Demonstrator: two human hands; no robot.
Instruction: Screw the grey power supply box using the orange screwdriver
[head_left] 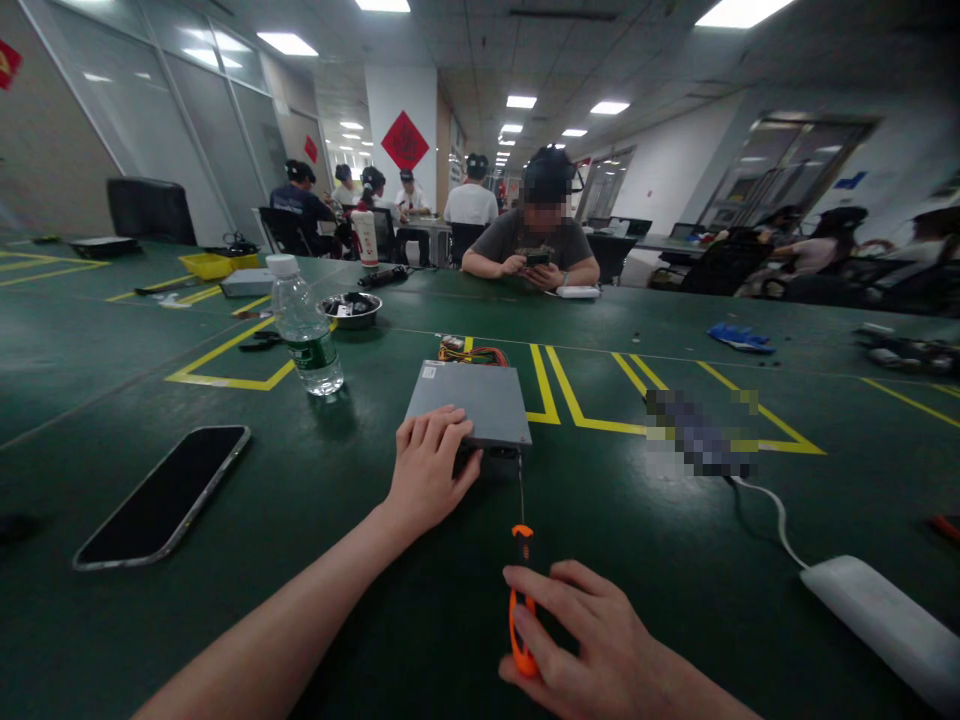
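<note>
Gray metal box (487,400) is sitting mid-surface (420,640), with the left hand (431,465) clamped on its near left edge, fingers on top and thumb at the near side. Right hand (577,630) has its fingers wrapped around the handle of an orange-and-black screwdriver (523,548), tip up by the box's near right corner, can't tell if it's touching. Water bottle (304,330) stands left of the box, phone (165,500) lies nearer and further left.

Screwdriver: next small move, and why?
I'd press the screwdriver lightly toward the box to seat its tip. The tip is at the box's near edge, by the right corner, but I can't tell whether it's seated. The right hand holds the handle; the left hand rests on the box, so it can brace.
</note>
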